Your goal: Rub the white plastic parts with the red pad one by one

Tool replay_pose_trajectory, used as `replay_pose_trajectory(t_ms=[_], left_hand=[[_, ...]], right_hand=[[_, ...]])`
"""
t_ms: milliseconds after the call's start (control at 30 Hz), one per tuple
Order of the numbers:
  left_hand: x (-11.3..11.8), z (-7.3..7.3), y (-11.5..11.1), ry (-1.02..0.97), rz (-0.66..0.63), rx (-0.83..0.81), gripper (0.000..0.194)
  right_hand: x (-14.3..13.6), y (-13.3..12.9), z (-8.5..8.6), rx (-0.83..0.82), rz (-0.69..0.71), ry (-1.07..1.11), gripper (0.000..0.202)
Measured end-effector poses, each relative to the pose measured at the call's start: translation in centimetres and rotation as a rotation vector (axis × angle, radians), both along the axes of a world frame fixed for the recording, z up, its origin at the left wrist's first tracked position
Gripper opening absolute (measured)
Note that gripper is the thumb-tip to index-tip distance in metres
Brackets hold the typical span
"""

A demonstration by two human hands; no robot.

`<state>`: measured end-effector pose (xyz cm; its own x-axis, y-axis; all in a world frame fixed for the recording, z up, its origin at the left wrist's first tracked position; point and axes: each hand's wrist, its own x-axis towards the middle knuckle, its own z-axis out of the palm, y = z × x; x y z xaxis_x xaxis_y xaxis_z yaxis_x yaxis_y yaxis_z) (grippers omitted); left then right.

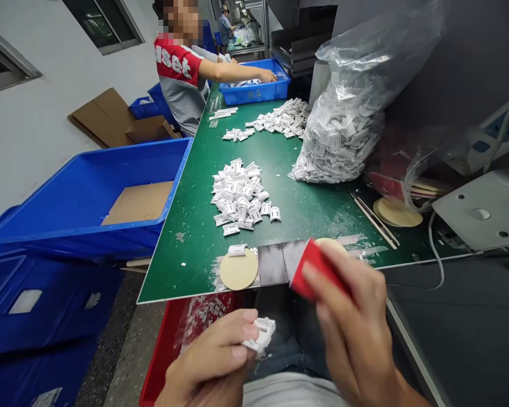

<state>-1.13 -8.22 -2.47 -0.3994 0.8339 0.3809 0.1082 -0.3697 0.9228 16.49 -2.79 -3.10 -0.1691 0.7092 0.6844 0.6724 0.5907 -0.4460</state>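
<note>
Between the thumb and fingers of my left hand (216,353) is a small white plastic part (261,334) with a slot, held over my lap. My right hand (356,311) grips a red sanding block (316,271) near the table's front edge, apart from the part. A round cream disc (238,271) lies on the table edge, with one white part (237,250) on it. Beside it sit dark grey square pads (272,264). A second cream disc (331,247) is partly hidden behind my right hand. Farther back is a pile of white parts (240,192).
A clear bag of white parts (343,135) stands on the green table (195,226). Tweezers (375,220) lie at right. Blue bins (89,186) stand left; a red bin (156,353) is below. A co-worker (182,79) reaches into a blue tray (254,93).
</note>
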Motion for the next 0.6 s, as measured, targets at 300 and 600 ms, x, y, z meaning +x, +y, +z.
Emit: replay_pose_trajectory(t_ms=[300,600], left_hand=[[-0.3,-0.7,1.6,-0.269,-0.044,-0.122,0.023],[0.4,-0.3,1.9,-0.484,-0.173,-0.336,0.027]], right_hand=[[0.7,-0.8,0.2,-0.247,0.061,0.285,0.051],[-0.3,-0.4,1.1,-0.848,0.663,1.58,0.044]])
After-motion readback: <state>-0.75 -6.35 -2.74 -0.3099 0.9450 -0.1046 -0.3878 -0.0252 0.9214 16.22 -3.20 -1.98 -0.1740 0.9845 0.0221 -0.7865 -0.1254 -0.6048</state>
